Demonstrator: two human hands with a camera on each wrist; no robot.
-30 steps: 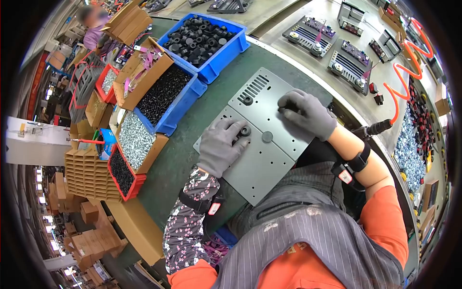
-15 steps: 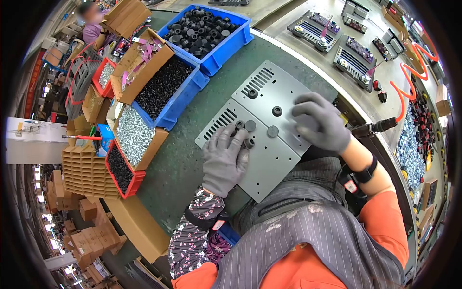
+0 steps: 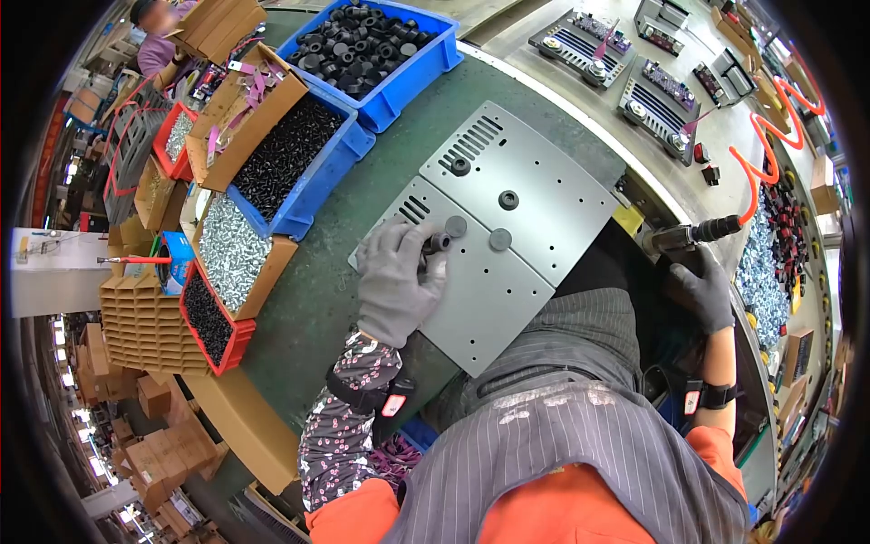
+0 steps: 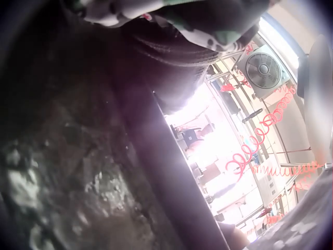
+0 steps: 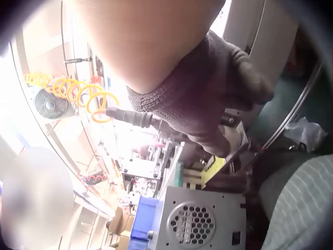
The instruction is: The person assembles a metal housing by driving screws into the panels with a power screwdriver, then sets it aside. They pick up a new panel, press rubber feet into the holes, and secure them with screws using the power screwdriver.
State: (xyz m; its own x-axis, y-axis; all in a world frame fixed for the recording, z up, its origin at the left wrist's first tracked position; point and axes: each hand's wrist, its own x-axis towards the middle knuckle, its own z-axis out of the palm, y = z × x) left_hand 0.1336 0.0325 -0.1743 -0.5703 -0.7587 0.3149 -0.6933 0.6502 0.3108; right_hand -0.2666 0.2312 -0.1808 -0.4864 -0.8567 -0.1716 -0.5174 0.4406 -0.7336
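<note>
My gloved left hand (image 3: 399,281) rests on a grey perforated metal plate (image 3: 498,308) in the head view. Its thumb and index finger pinch a small black rubber foot (image 3: 440,242). Just beyond the fingertips lie two dark round discs, one disc (image 3: 455,226) nearer the hand and another (image 3: 499,239) over the seam. Two more feet stand farther up: one foot (image 3: 460,167) by the slots, one foot (image 3: 508,199) near the middle. My gloved right hand (image 5: 208,99) is off the plate, right beside an air screwdriver (image 3: 693,234). Its fingers look relaxed, with their tips partly hidden.
Blue bins of rubber feet (image 3: 385,113) and black screws (image 3: 313,227) stand at the far left, beside a cardboard box of silver screws (image 3: 237,254) and a small red bin (image 3: 237,349). An orange coiled hose (image 3: 745,181) runs up from the screwdriver. Part assemblies (image 3: 657,113) sit at the back right.
My right hand has let go of a rubber foot on the plate and moved right and down to the air screwdriver. The left hand stays on the plate, its fingers now pinching a foot.
</note>
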